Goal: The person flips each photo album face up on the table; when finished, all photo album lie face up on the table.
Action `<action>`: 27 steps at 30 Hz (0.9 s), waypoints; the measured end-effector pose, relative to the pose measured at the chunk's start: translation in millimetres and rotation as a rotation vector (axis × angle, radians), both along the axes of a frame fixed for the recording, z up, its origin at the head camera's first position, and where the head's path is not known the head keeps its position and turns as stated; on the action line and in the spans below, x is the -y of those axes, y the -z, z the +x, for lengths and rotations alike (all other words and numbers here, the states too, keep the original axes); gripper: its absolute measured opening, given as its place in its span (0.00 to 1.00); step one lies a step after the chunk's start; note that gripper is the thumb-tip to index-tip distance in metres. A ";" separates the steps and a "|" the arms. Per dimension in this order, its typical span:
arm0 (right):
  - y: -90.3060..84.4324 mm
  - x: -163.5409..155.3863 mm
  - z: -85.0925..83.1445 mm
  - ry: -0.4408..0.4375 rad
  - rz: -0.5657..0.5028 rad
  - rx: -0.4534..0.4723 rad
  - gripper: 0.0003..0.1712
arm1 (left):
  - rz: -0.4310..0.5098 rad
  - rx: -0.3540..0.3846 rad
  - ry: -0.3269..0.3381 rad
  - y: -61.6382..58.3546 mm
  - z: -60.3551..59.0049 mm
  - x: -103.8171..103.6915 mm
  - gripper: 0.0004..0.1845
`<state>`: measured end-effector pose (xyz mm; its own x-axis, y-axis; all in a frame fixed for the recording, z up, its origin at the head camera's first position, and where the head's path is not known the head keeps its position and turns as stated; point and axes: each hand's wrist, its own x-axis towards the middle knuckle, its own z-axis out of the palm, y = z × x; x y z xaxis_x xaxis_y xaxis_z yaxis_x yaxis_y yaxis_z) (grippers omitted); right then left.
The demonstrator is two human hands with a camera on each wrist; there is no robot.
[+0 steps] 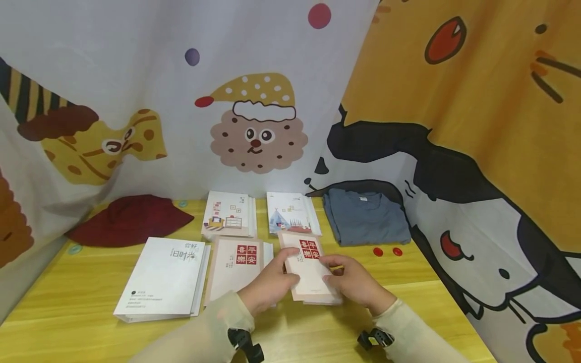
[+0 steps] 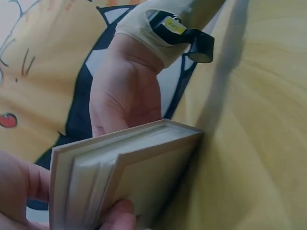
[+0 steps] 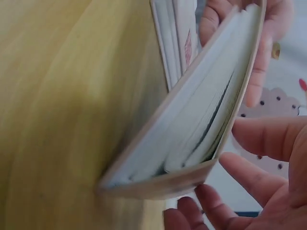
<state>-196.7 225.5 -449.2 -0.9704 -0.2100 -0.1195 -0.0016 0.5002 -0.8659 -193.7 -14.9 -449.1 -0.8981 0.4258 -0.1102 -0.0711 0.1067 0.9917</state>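
Observation:
A beige book (image 1: 308, 272) with red character squares on its cover is lifted at one edge off the yellow table (image 1: 81, 302), near the front middle. My left hand (image 1: 268, 287) grips its left side, thumb on the cover. My right hand (image 1: 356, 282) holds the right side. In the left wrist view the book (image 2: 124, 177) stands tilted, pages slightly fanned, with a left fingertip (image 2: 117, 215) under it and the right hand (image 2: 124, 96) behind. In the right wrist view the book (image 3: 192, 129) shows its page edges, with right fingers (image 3: 261, 139) beside it.
A matching beige book (image 1: 236, 264) and a white book (image 1: 163, 277) lie to the left. Two illustrated books (image 1: 229, 214) (image 1: 290, 214) lie behind. A red hat (image 1: 129, 219) sits back left, a folded grey-blue shirt (image 1: 365, 217) back right. Cartoon-print curtains enclose the table.

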 end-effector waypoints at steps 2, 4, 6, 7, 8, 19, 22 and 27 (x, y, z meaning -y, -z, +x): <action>-3.9 2.5 2.1 0.010 0.040 -0.032 0.23 | 0.020 -0.038 0.014 -6.2 1.8 1.3 0.40; -8.4 5.0 4.3 0.004 0.064 -0.067 0.23 | 0.043 -0.059 0.029 -12.8 3.0 2.5 0.42; -13.2 7.3 6.9 -0.012 0.058 -0.094 0.25 | 0.061 -0.086 0.042 -18.7 4.2 3.8 0.45; -15.5 8.3 8.2 -0.027 0.033 -0.102 0.27 | 0.070 -0.100 0.045 -20.6 4.7 4.1 0.47; -17.9 9.1 9.4 -0.048 -0.010 -0.099 0.29 | 0.081 -0.116 0.050 -22.2 5.2 4.4 0.48; -31.6 4.1 15.0 -0.035 -0.302 0.070 0.48 | 0.152 -0.117 0.241 -7.1 -1.6 -6.3 0.43; -30.5 0.7 12.6 0.013 -0.222 0.032 0.57 | 0.087 -0.127 0.259 -2.8 -3.6 -6.2 0.42; -26.5 -4.4 12.3 0.060 -0.038 -0.023 0.60 | -0.017 -0.114 0.215 3.0 -6.0 -4.0 0.44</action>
